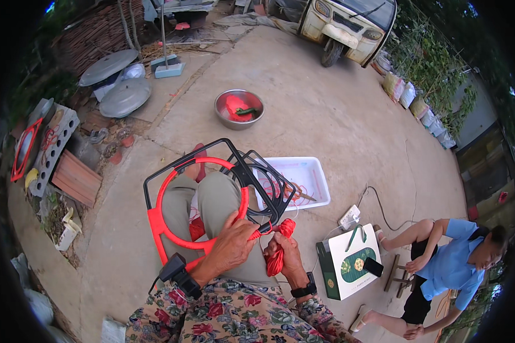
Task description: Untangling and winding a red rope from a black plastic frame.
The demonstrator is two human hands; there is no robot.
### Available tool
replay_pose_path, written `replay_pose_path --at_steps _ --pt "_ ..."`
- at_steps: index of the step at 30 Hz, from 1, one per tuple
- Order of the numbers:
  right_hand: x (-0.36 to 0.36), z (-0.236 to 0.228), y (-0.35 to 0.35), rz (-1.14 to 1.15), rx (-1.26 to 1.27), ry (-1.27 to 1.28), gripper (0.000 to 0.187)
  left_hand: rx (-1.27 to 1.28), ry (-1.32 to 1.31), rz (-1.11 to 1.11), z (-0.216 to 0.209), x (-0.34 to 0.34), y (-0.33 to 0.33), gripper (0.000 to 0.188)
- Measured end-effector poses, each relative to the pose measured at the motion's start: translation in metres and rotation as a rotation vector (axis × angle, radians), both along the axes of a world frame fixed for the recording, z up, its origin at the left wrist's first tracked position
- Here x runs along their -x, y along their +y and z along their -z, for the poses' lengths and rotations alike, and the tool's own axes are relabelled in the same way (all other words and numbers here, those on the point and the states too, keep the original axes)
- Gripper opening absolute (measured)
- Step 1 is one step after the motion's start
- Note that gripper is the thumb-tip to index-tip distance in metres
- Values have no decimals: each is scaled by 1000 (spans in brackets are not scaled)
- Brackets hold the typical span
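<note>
A frame (244, 200) of black bars and red-covered parts, with a ring in its middle, rests across my lap. My left hand (233, 244) is closed around its lower right side, where red covering meets a black bar. Just right of it, my right hand (289, 255) is closed on a bundle of shiny red cord (275, 262), whose ends stick out above and below the fist. The strand between bundle and frame is too small to follow. Beyond my knees, bare black frames (262, 166) lean on a white plastic tray (324, 186) holding scissors (305, 195) and red scraps.
A steel bowl (220, 114) with red material stands ahead. To my right are a power strip (349, 218), a white-and-green gift bag (357, 251) with a phone (373, 267), and a seated person (449, 251). Blocks (54, 148) and pots stand left; a three-wheeled vehicle (349, 28) is parked far off.
</note>
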State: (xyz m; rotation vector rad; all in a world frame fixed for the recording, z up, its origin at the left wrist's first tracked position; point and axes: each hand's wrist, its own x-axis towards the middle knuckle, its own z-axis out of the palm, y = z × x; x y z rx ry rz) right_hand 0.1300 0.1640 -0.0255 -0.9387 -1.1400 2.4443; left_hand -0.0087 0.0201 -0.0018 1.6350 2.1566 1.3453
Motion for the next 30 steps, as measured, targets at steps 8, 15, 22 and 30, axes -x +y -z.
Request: replay_pose_path --at_steps 8,15,22,30 --pt "-2 -5 -9 -66 70 34 18 39 -77 -16 0 0 1 41" --pt "-31 -32 -14 -285 -122 -180 16 93 2 10 -4 -1 0 44" --pt "-41 -22 -17 -203 -105 -250 15 59 11 -29 -2 -1 3 39" --pt "-44 -32 -27 -158 -89 -141 32 50 57 -61 -5 -6 3 38"
